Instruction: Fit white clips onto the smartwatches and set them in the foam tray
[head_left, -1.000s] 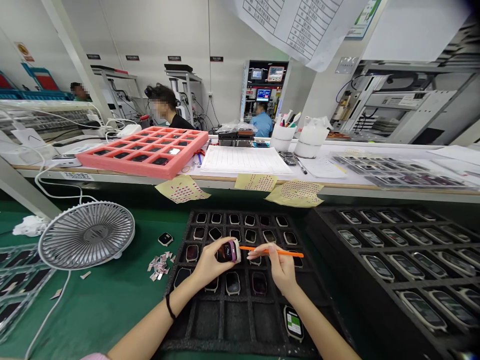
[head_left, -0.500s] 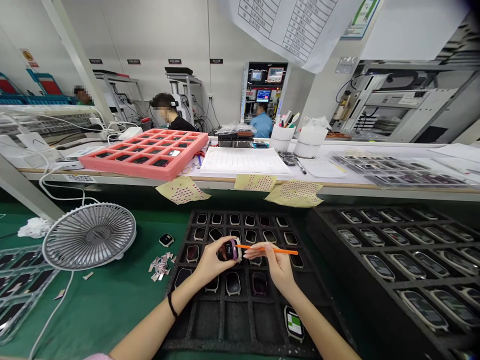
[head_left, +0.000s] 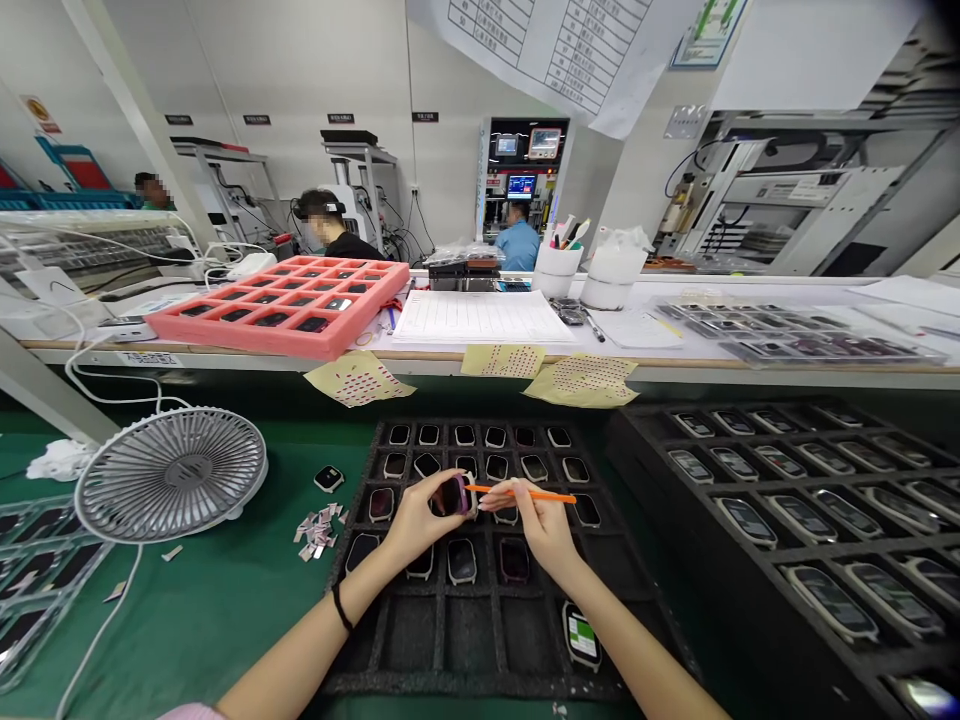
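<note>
My left hand (head_left: pixel 420 515) is closed around the edges of a purple-rimmed smartwatch body (head_left: pixel 449 496), its face tilted up above the black foam tray (head_left: pixel 470 682). In my right hand (head_left: pixel 536 520) is a slim orange stick (head_left: pixel 551 496), gripped like a pen. The stick's tip meets, or comes very near, the right side of that watch; I cannot tell which. Below both hands, several dark watch bodies lie in the tray's compartments. One watch with a lit green and white screen (head_left: pixel 582 636) sits at the tray's lower right.
Left of the tray are a grey fan (head_left: pixel 172 475), a single watch (head_left: pixel 328 478) and small paper scraps (head_left: pixel 320 530). A second foam tray (head_left: pixel 652 520) holding watches stands right. Across the shelf (head_left: pixel 439 356) behind are a pink foam tray (head_left: pixel 330 343) and papers. People sit beyond.
The lit display on the held watch now looks dark. My hands and the watch keep nearly the same pose, while the whole view has shifted slightly.
</note>
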